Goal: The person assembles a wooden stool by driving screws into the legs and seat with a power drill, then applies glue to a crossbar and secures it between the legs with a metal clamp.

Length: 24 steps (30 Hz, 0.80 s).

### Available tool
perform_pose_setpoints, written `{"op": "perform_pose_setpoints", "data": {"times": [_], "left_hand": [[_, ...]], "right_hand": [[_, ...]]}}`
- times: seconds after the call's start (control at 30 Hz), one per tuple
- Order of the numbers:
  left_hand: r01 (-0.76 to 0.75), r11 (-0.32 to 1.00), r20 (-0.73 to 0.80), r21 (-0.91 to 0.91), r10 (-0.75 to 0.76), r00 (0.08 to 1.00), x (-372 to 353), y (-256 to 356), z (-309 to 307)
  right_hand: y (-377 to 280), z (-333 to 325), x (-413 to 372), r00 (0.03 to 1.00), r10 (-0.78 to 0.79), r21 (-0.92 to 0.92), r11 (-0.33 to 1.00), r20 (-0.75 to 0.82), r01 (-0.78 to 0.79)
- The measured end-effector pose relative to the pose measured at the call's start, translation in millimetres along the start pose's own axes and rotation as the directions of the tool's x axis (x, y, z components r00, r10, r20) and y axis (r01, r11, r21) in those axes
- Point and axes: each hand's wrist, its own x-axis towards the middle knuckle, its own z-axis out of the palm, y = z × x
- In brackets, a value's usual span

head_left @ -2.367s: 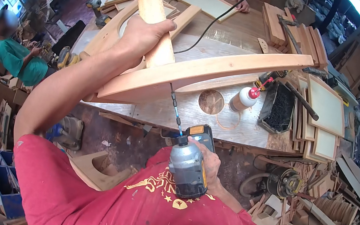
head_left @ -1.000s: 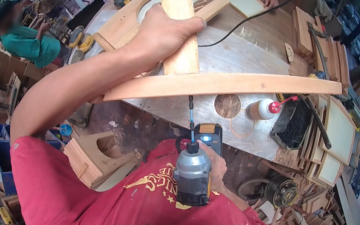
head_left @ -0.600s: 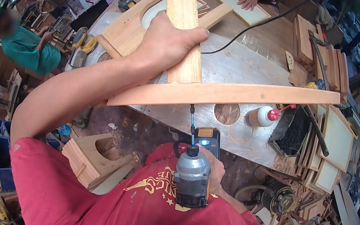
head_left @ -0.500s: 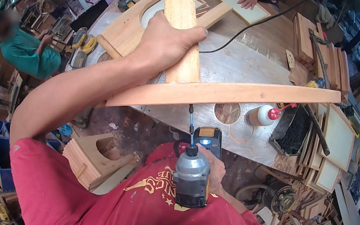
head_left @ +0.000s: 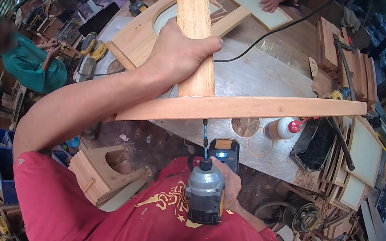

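My left hand (head_left: 181,50) is wrapped around a wooden board (head_left: 197,15). The board's near end butts against a long, slightly curved wooden rail (head_left: 256,105), forming a T. A cordless impact driver (head_left: 205,193) is gripped by my right hand (head_left: 230,179), mostly hidden behind the tool's body. From its chuck a long driver bit (head_left: 206,140) reaches up to the near edge of the rail, opposite the board's end. Whether a screw sits at the tip is too small to tell.
A glue bottle (head_left: 282,128) with a red cap lies beside a black tray of dark screws or nails (head_left: 311,145). Framed panels (head_left: 365,148) are stacked at right. A cable (head_left: 267,36) crosses the worktable (head_left: 271,72). One co-worker (head_left: 35,63) stands left; another person's hand (head_left: 269,3) rests on a panel.
The whole view has shifted slightly, with the board and rail appearing a little lower. Both hands keep their grips, and the bit stays at the rail.
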Motion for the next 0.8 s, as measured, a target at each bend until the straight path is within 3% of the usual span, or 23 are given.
{"op": "perform_pose_setpoints", "data": {"times": [0.57, 0.8], "left_hand": [[-0.05, 0.999, -0.031, -0.012, 0.05, 0.998, 0.4, -1.8, 2.1], [0.007, 1.0, -0.042, -0.016, -0.008, 0.999, -2.8, 1.7, 4.0]], "right_hand": [[-3.1, -2.5, 12.9, 0.999, -0.05, -0.025, 0.998, -0.012, 0.05], [1.2, -2.3, 3.1, 1.0, 0.004, -0.001, 1.0, 0.017, -0.003]]}}
